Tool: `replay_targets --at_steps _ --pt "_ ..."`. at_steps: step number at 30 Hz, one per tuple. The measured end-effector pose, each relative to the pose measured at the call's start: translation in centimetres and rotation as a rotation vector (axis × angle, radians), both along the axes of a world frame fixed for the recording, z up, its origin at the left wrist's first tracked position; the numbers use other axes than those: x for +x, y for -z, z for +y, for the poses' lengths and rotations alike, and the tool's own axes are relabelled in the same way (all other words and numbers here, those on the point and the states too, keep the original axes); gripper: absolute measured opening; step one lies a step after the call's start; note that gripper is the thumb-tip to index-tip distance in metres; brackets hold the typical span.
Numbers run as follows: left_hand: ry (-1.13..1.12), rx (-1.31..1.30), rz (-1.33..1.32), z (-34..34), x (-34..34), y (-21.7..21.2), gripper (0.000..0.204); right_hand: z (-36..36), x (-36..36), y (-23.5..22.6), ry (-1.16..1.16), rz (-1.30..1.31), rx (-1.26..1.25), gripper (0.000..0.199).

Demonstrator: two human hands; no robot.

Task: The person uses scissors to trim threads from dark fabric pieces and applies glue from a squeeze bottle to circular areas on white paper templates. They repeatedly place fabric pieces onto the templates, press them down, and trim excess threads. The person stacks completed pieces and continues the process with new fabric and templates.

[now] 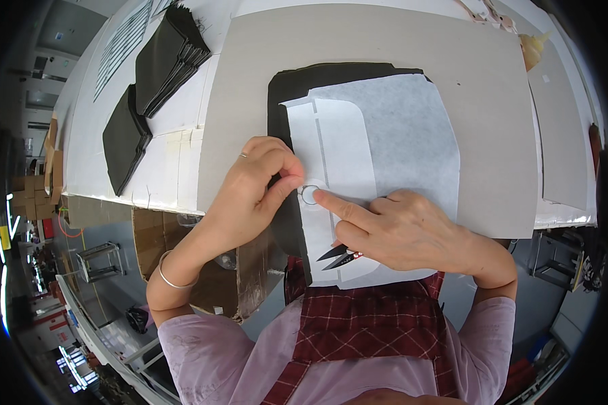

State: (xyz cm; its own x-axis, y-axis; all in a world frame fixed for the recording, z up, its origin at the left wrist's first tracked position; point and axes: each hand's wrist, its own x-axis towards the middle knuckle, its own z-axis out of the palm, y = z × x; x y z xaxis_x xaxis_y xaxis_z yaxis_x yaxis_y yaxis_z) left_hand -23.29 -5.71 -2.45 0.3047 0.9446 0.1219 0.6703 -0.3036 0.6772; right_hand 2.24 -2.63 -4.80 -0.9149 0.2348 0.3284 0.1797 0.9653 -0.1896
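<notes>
A white sheet [412, 121] lies over dark fabric pieces [287, 81], and a white panel [348, 135] with a grey strip along it lies on the sheet. Near the panel's left edge is a small round white piece [309, 195] with a dark outline. Thumb and forefinger of my left hand [260, 175] are pinched together at its upper left edge; what they hold is too small to make out. My right hand [402, 226] presses a stretched forefinger beside the round piece. Its other fingers curl round small black-bladed thread snips [341, 258], blades pointing left.
Under the work lies a large grey board [493, 135] on the white table [182, 155]. Stacks of folded dark fabric [169, 64] stand at the far left. A cardboard box [216, 287] sits below the table edge. A yellowish object [532, 50] is at the far right.
</notes>
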Motion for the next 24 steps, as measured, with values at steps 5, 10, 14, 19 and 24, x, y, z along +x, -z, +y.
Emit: replay_targets --at_steps 5,10,14,19,24 --pt "0.025 0.097 0.117 -0.28 0.63 -0.05 0.011 -0.02 -0.02 0.10 0.006 0.010 0.005 0.021" --pt "-0.047 -0.016 -0.013 -0.25 0.28 0.06 0.008 -0.05 -0.05 0.20 0.024 0.006 -0.001 0.019" --pt "0.000 0.038 0.085 -0.50 0.44 0.17 0.008 -0.01 -0.07 0.02 0.035 -0.009 0.010 0.019" --pt "-0.143 -0.092 -0.176 -0.44 0.09 0.53 0.011 0.11 -0.04 0.19 -0.003 0.020 -0.032 0.023" --pt "0.006 0.097 0.105 -0.59 0.48 0.52 0.015 0.16 -0.03 -0.11 0.005 -0.006 -0.033 0.020"
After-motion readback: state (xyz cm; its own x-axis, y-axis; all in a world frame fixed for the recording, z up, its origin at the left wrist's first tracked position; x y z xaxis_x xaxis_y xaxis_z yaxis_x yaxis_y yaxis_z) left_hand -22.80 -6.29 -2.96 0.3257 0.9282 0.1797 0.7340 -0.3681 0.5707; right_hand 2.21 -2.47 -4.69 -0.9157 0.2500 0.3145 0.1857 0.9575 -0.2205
